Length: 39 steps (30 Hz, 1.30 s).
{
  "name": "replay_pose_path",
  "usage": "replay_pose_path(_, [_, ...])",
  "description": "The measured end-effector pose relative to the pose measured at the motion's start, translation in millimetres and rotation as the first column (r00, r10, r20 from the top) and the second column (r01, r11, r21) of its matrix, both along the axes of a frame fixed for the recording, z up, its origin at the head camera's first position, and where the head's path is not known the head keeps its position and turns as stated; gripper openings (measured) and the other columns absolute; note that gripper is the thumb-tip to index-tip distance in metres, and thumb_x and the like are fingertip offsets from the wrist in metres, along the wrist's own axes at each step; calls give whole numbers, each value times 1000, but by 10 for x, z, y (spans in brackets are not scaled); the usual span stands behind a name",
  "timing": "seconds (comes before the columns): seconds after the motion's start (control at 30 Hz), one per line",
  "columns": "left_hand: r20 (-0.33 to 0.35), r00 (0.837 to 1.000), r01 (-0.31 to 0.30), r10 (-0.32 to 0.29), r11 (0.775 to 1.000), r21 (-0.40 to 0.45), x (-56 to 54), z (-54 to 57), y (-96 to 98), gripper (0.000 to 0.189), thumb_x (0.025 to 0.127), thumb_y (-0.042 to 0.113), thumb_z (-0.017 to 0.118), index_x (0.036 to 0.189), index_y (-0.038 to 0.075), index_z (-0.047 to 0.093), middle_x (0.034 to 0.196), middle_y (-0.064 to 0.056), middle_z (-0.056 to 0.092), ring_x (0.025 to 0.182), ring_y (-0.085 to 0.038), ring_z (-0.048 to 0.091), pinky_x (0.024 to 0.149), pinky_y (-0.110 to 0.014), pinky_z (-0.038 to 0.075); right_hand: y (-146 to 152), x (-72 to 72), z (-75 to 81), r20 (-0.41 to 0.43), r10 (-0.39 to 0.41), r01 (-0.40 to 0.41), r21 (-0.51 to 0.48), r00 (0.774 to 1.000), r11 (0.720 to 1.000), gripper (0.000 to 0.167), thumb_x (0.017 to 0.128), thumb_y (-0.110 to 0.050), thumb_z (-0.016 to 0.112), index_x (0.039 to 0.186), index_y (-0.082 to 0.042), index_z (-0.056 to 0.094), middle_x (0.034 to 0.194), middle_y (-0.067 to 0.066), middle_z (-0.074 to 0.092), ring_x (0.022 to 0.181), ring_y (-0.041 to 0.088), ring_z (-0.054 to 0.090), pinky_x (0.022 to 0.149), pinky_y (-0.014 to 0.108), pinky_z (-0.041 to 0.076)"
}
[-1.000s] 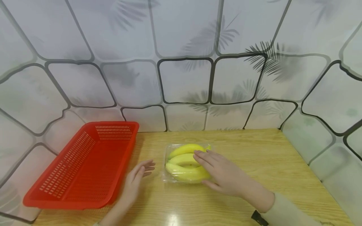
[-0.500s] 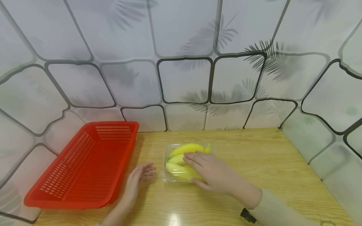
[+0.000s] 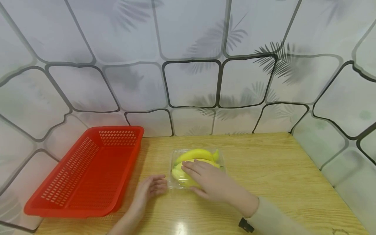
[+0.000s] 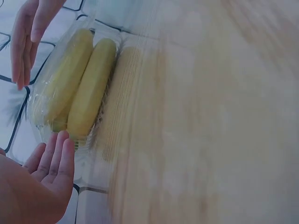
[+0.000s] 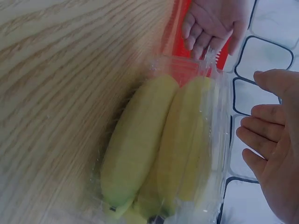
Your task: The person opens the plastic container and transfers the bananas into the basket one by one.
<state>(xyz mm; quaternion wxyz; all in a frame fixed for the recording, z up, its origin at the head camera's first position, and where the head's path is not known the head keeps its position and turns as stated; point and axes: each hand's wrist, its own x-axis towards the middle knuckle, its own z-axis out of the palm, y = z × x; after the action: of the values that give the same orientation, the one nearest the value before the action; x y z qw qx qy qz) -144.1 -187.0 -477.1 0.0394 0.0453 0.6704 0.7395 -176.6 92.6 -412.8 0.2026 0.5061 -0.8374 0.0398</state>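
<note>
A clear plastic box (image 3: 222,159) with several yellow bananas (image 3: 194,154) inside stands on the wooden table; its lid looks closed. Over the box is my right hand (image 3: 212,181), palm down with straight fingers. In the right wrist view a gap shows between that right hand (image 5: 275,135) and the clear lid (image 5: 219,126). At the box's left side is my left hand (image 3: 147,192), fingers loosely bent and nothing in them. From the left wrist view, the left fingertips (image 4: 58,149) are at the box's end; whether they touch it I cannot tell.
A red plastic basket (image 3: 136,156) with slotted walls stands left of the box, close to the left forearm. The wooden table (image 3: 264,163) extends to the right. A patterned wall covering (image 3: 191,85) bounds the back and sides.
My right hand has slid left across the top of the box, from its right end toward the middle. My left hand has come slightly right, nearer the box's left edge.
</note>
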Motion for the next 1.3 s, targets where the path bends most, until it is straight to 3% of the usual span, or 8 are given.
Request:
replay_pose_path(0.3, [90, 996, -6, 7, 1000, -6, 31, 34, 70, 55, 115, 21, 30, 134, -26, 52, 92, 6, 77, 86, -8, 75, 83, -27, 65, -103, -4, -93, 41, -10, 9, 22, 999, 1000, 68, 99, -38, 73, 153, -2, 53, 158, 13, 56, 143, 29, 57, 123, 43, 47])
replay_pose_path(0.53, [80, 997, -10, 10, 1000, -8, 34, 20, 94, 54, 116, 19, 28, 132, -27, 53, 91, 5, 76, 86, -8, 74, 82, -26, 65, -184, -8, -137, 50, -17, 16, 23, 999, 1000, 68, 99, -37, 73, 154, -3, 52, 159, 12, 55, 145, 27, 55, 125, 43, 44])
replay_pose_path(0.8, [126, 992, -10, 13, 1000, -28, 32, 21, 110, 55, 115, 21, 30, 132, -25, 54, 97, -3, 77, 86, -10, 75, 84, -26, 65, -325, -45, -145, 61, -28, 25, 50, 998, 998, 62, 104, -38, 65, 155, -5, 51, 160, 9, 54, 148, 25, 53, 128, 40, 40])
replay_pose_path(0.93, [147, 988, -39, 40, 999, -14, 27, 17, 135, 53, 114, 20, 33, 131, -24, 56, 96, -6, 77, 85, -11, 75, 83, -27, 65, -392, -51, -134, 64, -35, 30, 79, 997, 996, 62, 105, -39, 64, 155, -6, 51, 162, 9, 52, 149, 24, 51, 129, 39, 38])
replay_pose_path(1.07, [165, 984, -70, 69, 998, 1, 18, 4, 160, 48, 112, 17, 39, 129, -23, 58, 92, -4, 77, 84, -11, 75, 82, -27, 66, -444, -44, -128, 85, -49, 40, 100, 995, 994, 64, 104, -39, 66, 157, -6, 50, 164, 9, 50, 151, 24, 49, 129, 38, 39])
replay_pose_path(1.3, [129, 991, -42, 39, 999, 20, 13, -38, 131, 42, 111, 15, 45, 126, -21, 61, 90, 2, 77, 84, -9, 76, 82, -27, 66, -510, -62, -165, 91, -73, 62, 124, 993, 990, 64, 107, -42, 60, 159, -8, 47, 166, 6, 48, 153, 22, 46, 130, 37, 35])
